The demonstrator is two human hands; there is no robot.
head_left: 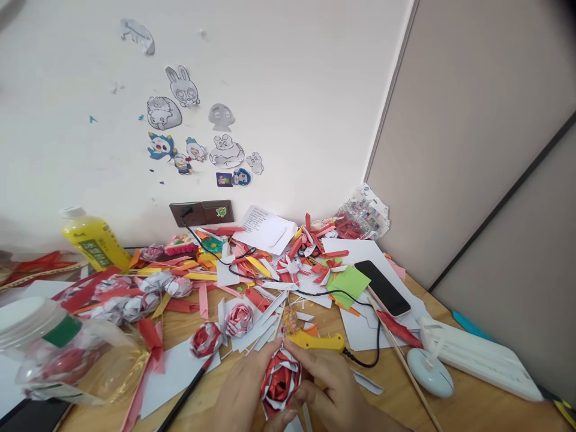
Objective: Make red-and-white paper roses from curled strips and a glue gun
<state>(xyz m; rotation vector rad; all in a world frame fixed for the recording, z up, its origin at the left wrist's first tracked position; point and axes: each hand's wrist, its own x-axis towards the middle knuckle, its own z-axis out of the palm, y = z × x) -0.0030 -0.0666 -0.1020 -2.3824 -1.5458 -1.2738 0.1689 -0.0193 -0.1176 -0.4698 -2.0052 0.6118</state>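
Note:
Low in the middle of the head view, a red and white folded paper rose sits between my two hands. My left hand closes on its left side, and my right hand grips its right side with the fingers bent around it. Just beyond my fingertips lies a yellow-handled corded tool, which looks like a hot glue gun. Two more paper roses, a red and white one and a pink and white one, rest to the left.
Coloured paper strips and white sheets cover the table's back. A clear jar lies at left, before a yellow bottle. To the right are a phone, a wooden stick and a white lamp. A black cord crosses to a wall socket.

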